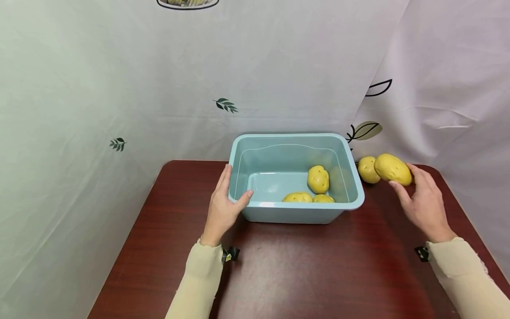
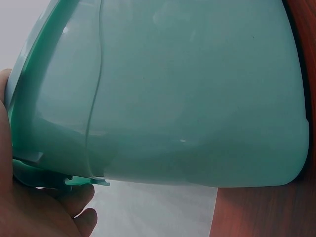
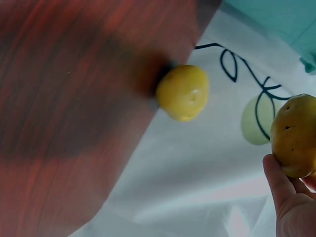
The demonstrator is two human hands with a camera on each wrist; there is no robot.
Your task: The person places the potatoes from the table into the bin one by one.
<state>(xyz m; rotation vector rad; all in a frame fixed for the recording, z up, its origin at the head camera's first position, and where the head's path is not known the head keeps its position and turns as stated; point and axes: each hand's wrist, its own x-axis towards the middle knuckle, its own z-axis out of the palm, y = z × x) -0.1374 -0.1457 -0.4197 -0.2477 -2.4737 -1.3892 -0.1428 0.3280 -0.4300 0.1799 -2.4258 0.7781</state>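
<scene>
A light blue plastic bin (image 1: 295, 212) stands at the back of the table with several yellow potatoes (image 1: 318, 179) inside, gathered toward its right end. At the bin's left front corner, my left hand (image 1: 222, 212) grips the rim, thumb over the edge and fingers along the outside; the left wrist view shows the bin's side wall (image 2: 197, 98) close up. To the right of the bin, my right hand (image 1: 426, 204) holds a potato (image 1: 392, 169) between thumb and fingers, raised above the table. Another potato (image 1: 367, 170) rests on the table behind it, partly covered in the head view.
The dark red-brown wooden table (image 1: 295, 266) ends just behind the bin. A pale cloth (image 1: 279, 66) with printed leaves hangs along the back and sides. Beyond the table's rear edge, the loose potato (image 3: 183, 93) sits close to the drop in the right wrist view.
</scene>
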